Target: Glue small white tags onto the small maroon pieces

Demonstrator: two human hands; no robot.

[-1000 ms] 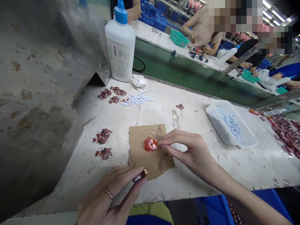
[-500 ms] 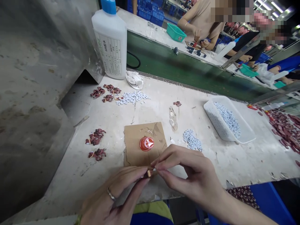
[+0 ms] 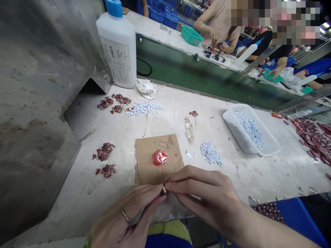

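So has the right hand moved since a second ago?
Yes. The right hand came back from the red cap toward the near cardboard edge, meeting the left hand.

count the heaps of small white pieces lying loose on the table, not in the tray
2. One white heap lies near the glue bottle, beside dark red pieces. The other white heap lies right of the cardboard, near the tray. More may be hidden behind the hands.

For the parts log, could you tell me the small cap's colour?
Red, glue inside: the small cap, head view.
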